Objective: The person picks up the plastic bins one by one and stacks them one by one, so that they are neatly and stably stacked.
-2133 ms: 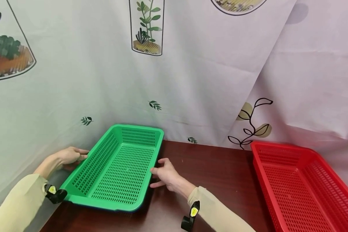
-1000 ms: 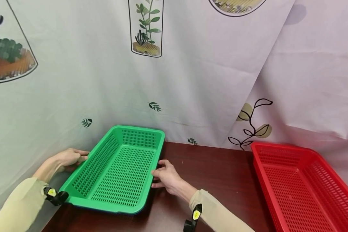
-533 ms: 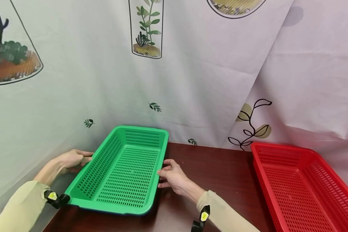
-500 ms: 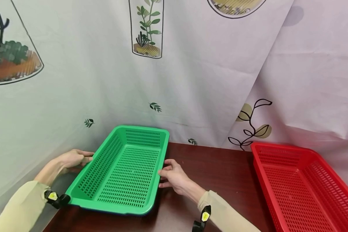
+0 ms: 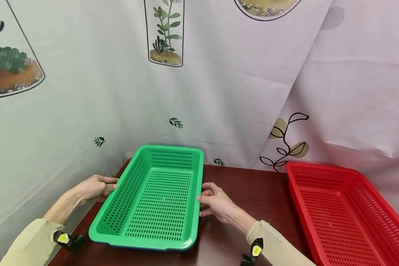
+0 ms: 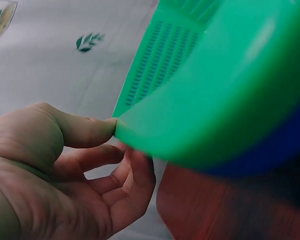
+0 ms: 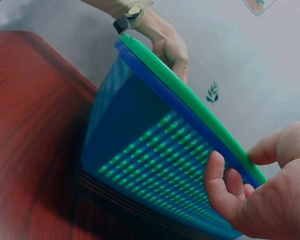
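A green perforated plastic basket [image 5: 163,199] sits nested inside a blue basket [image 7: 140,115], whose wall and rim show under the green one in the right wrist view. My left hand [image 5: 94,188] pinches the left long rim, thumb on top and fingers curled beneath. On the opposite long side, my right hand [image 5: 217,203] grips the rim, its thumb on the green edge and its fingertips against the blue wall. No items lie in the green basket. In the head view the blue basket is mostly hidden below it.
A red perforated basket [image 5: 339,214] stands on the right of the dark red-brown table [image 5: 249,188]. A white patterned cloth [image 5: 219,92] hangs behind the table and along its left side.
The green basket, with the blue one under it, has moved right and turned a little straighter, away from the left cloth. Both hands have travelled with it, keeping their holds.
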Tool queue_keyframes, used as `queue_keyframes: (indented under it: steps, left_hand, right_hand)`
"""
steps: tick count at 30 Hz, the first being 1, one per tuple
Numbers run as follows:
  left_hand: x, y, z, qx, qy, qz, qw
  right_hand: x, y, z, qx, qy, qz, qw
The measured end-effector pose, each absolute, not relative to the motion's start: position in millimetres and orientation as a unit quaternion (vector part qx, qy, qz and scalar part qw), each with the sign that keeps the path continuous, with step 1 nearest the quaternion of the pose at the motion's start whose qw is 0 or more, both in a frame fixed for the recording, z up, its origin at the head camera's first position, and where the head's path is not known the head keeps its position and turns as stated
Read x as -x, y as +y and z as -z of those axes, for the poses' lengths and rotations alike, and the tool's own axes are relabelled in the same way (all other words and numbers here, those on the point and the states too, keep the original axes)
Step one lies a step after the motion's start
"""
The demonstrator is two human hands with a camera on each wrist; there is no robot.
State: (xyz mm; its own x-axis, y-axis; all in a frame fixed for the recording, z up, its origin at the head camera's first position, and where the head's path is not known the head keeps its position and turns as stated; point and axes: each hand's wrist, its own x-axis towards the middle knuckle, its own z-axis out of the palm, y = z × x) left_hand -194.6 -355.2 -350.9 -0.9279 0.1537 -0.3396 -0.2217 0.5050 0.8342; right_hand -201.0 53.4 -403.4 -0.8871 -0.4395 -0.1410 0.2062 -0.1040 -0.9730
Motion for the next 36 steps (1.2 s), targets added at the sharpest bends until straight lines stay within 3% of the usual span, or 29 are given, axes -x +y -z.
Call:
queue_keyframes:
  steps: [36]
  left_hand:
    - [198.8, -247.6, 373.3, -0.036, 0.819, -0.553, 0.149]
  right_hand:
    - [197.3, 169.6, 396.3, 0.105, 0.693, 0.68, 0.214]
